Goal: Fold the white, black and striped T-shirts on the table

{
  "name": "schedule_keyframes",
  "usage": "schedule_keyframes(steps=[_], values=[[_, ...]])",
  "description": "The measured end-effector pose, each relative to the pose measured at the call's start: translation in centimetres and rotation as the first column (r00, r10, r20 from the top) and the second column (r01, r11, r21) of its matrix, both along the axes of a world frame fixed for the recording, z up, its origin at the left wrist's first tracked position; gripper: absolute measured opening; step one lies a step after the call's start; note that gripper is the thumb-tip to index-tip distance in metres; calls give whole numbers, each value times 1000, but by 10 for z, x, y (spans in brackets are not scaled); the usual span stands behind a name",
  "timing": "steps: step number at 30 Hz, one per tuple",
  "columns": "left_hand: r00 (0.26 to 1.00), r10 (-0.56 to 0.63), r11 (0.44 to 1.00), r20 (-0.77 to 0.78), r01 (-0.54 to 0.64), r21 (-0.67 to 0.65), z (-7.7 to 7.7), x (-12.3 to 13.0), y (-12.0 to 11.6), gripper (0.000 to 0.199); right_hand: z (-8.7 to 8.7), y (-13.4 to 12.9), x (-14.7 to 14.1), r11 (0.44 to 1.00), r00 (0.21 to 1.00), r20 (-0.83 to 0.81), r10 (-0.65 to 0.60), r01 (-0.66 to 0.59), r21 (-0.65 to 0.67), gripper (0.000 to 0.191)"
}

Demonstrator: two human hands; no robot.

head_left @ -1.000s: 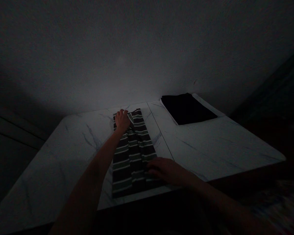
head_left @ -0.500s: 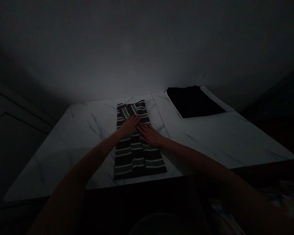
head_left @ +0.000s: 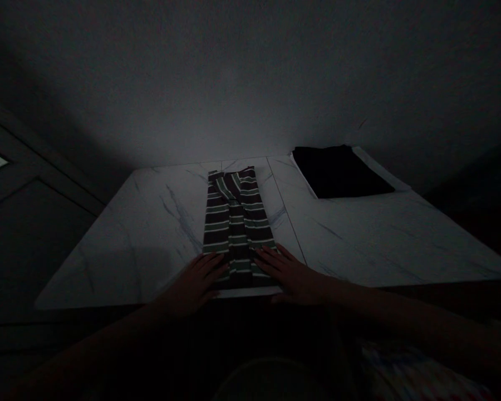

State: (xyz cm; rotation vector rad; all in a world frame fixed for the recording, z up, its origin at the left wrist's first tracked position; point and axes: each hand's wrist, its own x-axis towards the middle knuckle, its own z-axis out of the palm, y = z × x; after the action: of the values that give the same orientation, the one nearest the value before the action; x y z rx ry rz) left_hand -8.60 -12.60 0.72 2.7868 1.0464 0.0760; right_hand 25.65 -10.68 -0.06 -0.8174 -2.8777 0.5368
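Observation:
A striped shirt (head_left: pixel 238 225) in dark, grey-green and white bands lies on the table, its sides folded inward into a long, narrow shape. My left hand (head_left: pixel 200 278) rests at its near left corner, fingers stretched out over the cloth. At the near right corner lies my right hand (head_left: pixel 290 274), fingers spread flat on the fabric. Neither hand grips the shirt. In the dim light the thumbs are hard to make out.
The white marble-patterned table (head_left: pixel 350 239) stands against a plain wall (head_left: pixel 229 83). Towards the back right lies a folded black cloth (head_left: pixel 342 171) over a white one (head_left: pixel 382 170). A panelled door (head_left: pixel 37 206) is on the left. Patterned fabric (head_left: pixel 417 373) shows dimly below the table's front edge.
Both hands have slid from the middle of the shirt towards me and apart, to its near corners. The upper folds are now uncovered. The view has shifted slightly.

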Motion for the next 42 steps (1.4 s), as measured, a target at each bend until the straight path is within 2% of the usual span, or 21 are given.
schedule_keyframes(steps=[2, 5, 8, 11, 14, 18, 22, 26, 29, 31, 33, 34, 35, 37, 39, 40, 42], values=[[999, 39, 998, 7, -39, 56, -1, -3, -8, 62, -2, -3, 4, 1000, 1000, -15, 10, -10, 3, 87], [999, 33, 992, -35, -29, 122, 0, -2, -10, 65, -2, -2, 6, 1000, 997, -80, -4, 5, 13, 76], [997, 10, 983, -73, 4, 185, 4, 3, -4, 53, 4, 1, 5, 1000, 992, -122, -27, 28, 6, 63], [1000, -6, 979, -12, 9, 203, 10, 7, 5, 39, 10, -3, -1, 995, 988, -119, -95, 98, 19, 60], [979, 14, 995, 204, -34, 93, 15, 7, 16, 36, 11, -12, -12, 975, 973, -99, -210, 216, 45, 69], [877, 138, 977, 459, -44, -210, 18, 4, 24, 38, 7, -23, -24, 946, 948, -88, -306, 313, 85, 68], [852, 221, 905, 474, 1, -425, 16, -1, 19, 46, 2, -23, -26, 940, 939, -146, -310, 326, 99, 54], [878, 207, 872, 431, 35, -489, 18, -5, 5, 51, 0, -23, -19, 961, 959, -139, -248, 261, 89, 42], [870, 209, 839, 447, 75, -538, 35, -5, -8, 47, 11, -23, -9, 990, 986, -95, -139, 137, -34, 41], [836, 303, 771, 458, 67, -633, 51, -5, -13, 39, 32, -16, -2, 979, 983, -108, -151, 134, -153, 38], [763, 455, 676, 459, 39, -735, 64, -6, -11, 30, 63, 1, 1, 950, 958, -174, -227, 178, -256, 34], [703, 530, 643, 474, 32, -765, 69, -6, -6, 28, 79, 15, 1, 936, 937, -225, -266, 195, -294, 31], [624, 606, 622, 494, 16, -783, 72, -7, 3, 29, 94, 33, -2, 924, 911, -282, -302, 206, -324, 29], [416, 739, 605, 531, -62, -794, 76, -7, 34, 36, 113, 79, -14, 908, 838, -400, -371, 239, -343, 26], [215, 800, 595, 560, -165, -787, 79, -4, 79, 45, 113, 136, -32, 882, 729, -503, -465, 333, -332, 25], [149, 802, 597, 579, -204, -775, 79, -2, 105, 48, 106, 166, -43, 860, 663, -549, -510, 393, -325, 22], [84, 774, 625, 627, -256, -737, 76, 3, 159, 50, 81, 221, -64, 798, 551, -588, -592, 503, -333, 17]])
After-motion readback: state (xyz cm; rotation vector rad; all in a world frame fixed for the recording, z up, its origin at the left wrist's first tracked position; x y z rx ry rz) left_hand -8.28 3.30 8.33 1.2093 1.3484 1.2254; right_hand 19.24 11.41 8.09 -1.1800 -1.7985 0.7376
